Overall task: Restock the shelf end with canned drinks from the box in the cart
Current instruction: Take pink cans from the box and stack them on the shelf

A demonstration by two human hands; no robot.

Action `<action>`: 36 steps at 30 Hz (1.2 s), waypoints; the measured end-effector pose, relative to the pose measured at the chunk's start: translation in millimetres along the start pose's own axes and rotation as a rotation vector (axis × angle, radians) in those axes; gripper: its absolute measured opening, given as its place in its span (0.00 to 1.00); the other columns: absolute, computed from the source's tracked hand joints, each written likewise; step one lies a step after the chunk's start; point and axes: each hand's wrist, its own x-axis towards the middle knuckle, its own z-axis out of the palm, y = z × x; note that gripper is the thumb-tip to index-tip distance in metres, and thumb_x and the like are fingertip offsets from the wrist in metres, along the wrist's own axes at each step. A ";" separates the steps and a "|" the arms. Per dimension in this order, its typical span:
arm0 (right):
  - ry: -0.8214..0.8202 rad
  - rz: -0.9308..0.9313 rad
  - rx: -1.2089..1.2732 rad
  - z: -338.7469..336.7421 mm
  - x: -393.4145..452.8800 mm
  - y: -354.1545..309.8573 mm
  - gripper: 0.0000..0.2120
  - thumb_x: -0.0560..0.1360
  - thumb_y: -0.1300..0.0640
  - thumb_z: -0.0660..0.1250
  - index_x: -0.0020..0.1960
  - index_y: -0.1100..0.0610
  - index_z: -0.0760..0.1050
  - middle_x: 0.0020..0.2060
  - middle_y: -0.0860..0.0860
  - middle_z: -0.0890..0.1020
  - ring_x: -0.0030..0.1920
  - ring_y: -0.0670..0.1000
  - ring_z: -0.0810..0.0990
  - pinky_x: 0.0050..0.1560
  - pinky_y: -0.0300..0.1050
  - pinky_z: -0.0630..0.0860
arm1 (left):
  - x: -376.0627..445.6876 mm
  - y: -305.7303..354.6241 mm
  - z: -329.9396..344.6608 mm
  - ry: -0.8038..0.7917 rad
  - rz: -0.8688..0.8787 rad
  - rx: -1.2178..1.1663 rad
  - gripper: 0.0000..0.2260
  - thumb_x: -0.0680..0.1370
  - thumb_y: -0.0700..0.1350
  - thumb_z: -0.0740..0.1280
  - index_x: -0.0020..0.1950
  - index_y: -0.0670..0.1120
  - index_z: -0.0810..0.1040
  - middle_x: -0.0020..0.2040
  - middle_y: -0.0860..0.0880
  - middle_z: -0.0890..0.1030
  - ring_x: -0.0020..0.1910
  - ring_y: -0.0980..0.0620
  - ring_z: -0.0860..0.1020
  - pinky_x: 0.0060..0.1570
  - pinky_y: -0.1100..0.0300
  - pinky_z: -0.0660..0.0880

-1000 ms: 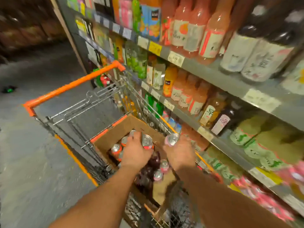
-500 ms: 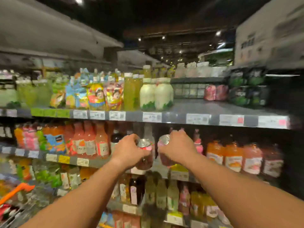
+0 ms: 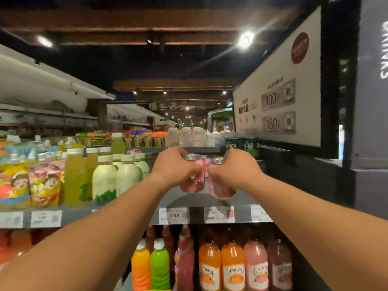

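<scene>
Both grips closed, left hand point(image 3: 175, 164) on left can point(image 3: 192, 175), right hand point(image 3: 236, 170) on right can point(image 3: 220, 181), over the top shelf point(image 3: 189, 198) right end; cans likely full, rigid, slick, so hold mid-body.

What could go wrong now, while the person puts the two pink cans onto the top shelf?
1. The left can and right can are almost touching; they may knock together, and one could slip from the left hand or right hand.
2. The right can tilts above the top shelf near its front edge; set down like this, it may tip and fall.
</scene>
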 end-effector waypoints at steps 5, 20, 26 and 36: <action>-0.055 -0.010 -0.088 7.2 60.7 11.7 0.20 0.62 0.37 0.70 0.32 0.55 0.75 0.28 0.50 0.78 0.30 0.51 0.77 0.29 0.42 0.73 | 57.7 1.5 23.4 -0.028 -0.018 0.072 0.12 0.62 0.50 0.75 0.38 0.45 0.80 0.35 0.49 0.82 0.37 0.49 0.80 0.37 0.55 0.78; -0.147 -0.114 -0.403 29.7 234.3 38.5 0.21 0.70 0.36 0.65 0.35 0.54 0.77 0.33 0.51 0.78 0.34 0.50 0.77 0.28 0.41 0.70 | 218.5 -15.2 85.1 -0.153 0.066 0.194 0.11 0.63 0.49 0.76 0.34 0.46 0.76 0.34 0.50 0.78 0.35 0.50 0.76 0.31 0.59 0.70; -0.165 -0.159 -0.467 43.6 288.6 51.0 0.22 0.72 0.35 0.62 0.37 0.54 0.75 0.36 0.52 0.78 0.38 0.52 0.75 0.42 0.49 0.73 | 260.2 -20.6 115.8 -0.123 0.053 0.102 0.15 0.66 0.44 0.74 0.29 0.48 0.68 0.28 0.50 0.68 0.31 0.50 0.68 0.30 0.59 0.64; -0.277 -0.195 -0.512 73.3 333.6 61.8 0.20 0.74 0.37 0.61 0.38 0.54 0.75 0.39 0.51 0.77 0.46 0.54 0.77 0.59 0.57 0.72 | 292.3 -47.9 144.8 -0.090 -0.034 0.017 0.10 0.64 0.44 0.77 0.38 0.44 0.77 0.42 0.45 0.78 0.42 0.45 0.77 0.49 0.47 0.79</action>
